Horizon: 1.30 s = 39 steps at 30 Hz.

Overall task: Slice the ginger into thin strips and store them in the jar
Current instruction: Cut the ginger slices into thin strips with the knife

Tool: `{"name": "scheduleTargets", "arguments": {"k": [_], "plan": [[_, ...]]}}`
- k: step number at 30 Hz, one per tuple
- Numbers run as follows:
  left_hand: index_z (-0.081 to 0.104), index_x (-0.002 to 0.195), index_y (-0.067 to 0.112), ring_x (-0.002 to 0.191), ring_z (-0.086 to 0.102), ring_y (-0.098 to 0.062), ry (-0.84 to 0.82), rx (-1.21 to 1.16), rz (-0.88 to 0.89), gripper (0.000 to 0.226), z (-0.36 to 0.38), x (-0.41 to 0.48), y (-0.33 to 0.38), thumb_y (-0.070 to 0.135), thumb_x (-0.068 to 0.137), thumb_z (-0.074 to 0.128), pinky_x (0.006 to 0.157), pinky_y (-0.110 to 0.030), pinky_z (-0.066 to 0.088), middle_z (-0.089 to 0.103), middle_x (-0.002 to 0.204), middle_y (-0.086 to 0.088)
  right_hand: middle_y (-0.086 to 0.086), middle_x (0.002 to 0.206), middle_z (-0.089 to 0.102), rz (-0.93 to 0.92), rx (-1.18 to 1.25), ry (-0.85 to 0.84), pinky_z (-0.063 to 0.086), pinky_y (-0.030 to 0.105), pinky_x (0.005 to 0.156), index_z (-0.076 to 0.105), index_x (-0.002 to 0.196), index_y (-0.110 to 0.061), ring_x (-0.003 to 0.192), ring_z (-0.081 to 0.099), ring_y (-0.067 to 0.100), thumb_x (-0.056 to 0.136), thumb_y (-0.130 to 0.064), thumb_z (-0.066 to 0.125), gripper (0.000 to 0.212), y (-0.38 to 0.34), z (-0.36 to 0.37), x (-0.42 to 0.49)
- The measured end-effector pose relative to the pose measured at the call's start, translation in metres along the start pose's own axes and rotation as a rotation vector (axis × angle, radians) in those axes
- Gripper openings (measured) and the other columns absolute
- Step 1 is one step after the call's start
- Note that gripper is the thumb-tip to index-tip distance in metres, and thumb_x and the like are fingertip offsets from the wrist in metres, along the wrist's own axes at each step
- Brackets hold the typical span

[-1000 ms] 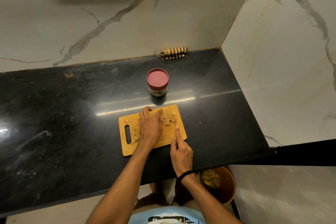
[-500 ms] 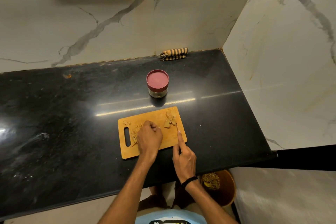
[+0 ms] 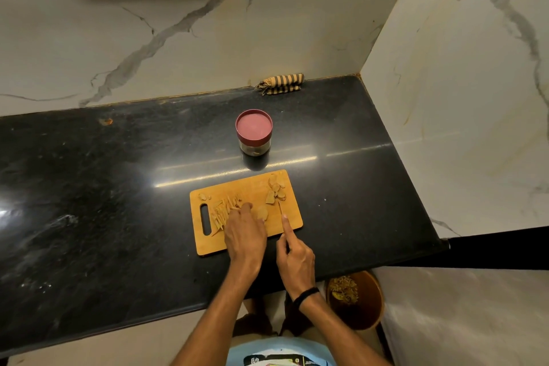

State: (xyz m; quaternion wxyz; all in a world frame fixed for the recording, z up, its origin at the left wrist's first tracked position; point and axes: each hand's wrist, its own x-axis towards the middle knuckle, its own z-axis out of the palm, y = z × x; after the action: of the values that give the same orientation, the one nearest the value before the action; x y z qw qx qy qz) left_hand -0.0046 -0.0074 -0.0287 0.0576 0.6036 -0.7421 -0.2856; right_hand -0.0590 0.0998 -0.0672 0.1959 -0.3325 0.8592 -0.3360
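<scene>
A wooden cutting board lies on the black counter. Thin ginger strips are piled near the board's handle slot, and flat ginger slices sit at its far right corner. My left hand rests on the board with its fingertips on a ginger slice. My right hand grips a knife, index finger stretched along the blade's back, the tip on the board just right of that slice. The jar, glass with a closed red lid, stands behind the board.
A striped folded cloth lies against the back wall. Marble walls close the back and right side of the black counter. On the floor below the counter's right end sits a brown bin with scraps in it.
My left hand pulled back from the far-right slices toward the board's middle, bringing one slice with it. The strip pile is now uncovered. My right hand with the knife shifted slightly nearer.
</scene>
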Motion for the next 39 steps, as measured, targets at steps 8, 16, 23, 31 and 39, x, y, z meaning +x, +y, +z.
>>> {"name": "scheduleTargets", "arguments": {"k": [8,16,23,31,39], "plan": [[0.059,0.137,0.03,0.111,0.049,-0.018,-0.071,0.179,0.239,0.047,-0.002,0.017,-0.01,0.027,0.092,0.069,0.09,-0.032,0.052,0.041,0.124,-0.002,-0.009,0.061,0.039,-0.013,-0.015,-0.035,0.031,0.021,0.053,0.029,0.151,-0.035,0.053,0.036,0.006,0.099,-0.018,0.052,0.059,-0.004,0.009,-0.002],[0.062,0.132,0.027,0.112,0.048,-0.019,-0.029,0.169,0.187,0.043,0.006,0.012,-0.011,0.034,0.091,0.071,0.087,-0.032,0.054,0.04,0.124,-0.003,-0.005,0.064,0.046,-0.029,-0.043,-0.075,0.027,0.015,0.051,0.026,0.15,-0.037,0.056,0.042,0.009,0.1,-0.02,0.049,0.058,-0.004,0.011,-0.003],[0.067,0.124,0.023,0.102,0.047,-0.014,-0.011,0.09,0.144,0.033,0.017,0.013,-0.019,0.042,0.098,0.06,0.083,-0.029,0.048,0.043,0.117,0.0,-0.001,0.067,0.049,-0.03,-0.103,-0.102,0.034,0.025,0.056,0.023,0.151,-0.037,0.059,0.046,0.013,0.099,-0.019,0.049,0.061,-0.005,0.012,0.001],[0.064,0.109,0.022,0.084,0.037,-0.009,-0.01,0.118,0.074,0.041,0.027,0.018,-0.024,0.054,0.102,0.04,0.074,-0.025,0.032,0.04,0.097,0.003,-0.002,0.067,0.048,-0.095,-0.235,-0.093,0.036,0.024,0.052,0.024,0.154,-0.028,0.055,0.044,0.01,0.094,-0.014,0.062,0.073,-0.007,0.014,0.004],[0.071,0.121,0.027,0.097,0.041,-0.014,-0.087,0.181,0.12,0.036,0.015,0.02,-0.019,0.048,0.1,0.051,0.088,-0.032,0.044,0.043,0.105,0.0,-0.001,0.056,0.042,-0.195,-0.44,-0.003,0.039,0.026,0.034,0.053,0.141,-0.021,0.038,0.038,0.01,0.071,-0.014,0.086,0.078,0.013,0.007,-0.026]]}}
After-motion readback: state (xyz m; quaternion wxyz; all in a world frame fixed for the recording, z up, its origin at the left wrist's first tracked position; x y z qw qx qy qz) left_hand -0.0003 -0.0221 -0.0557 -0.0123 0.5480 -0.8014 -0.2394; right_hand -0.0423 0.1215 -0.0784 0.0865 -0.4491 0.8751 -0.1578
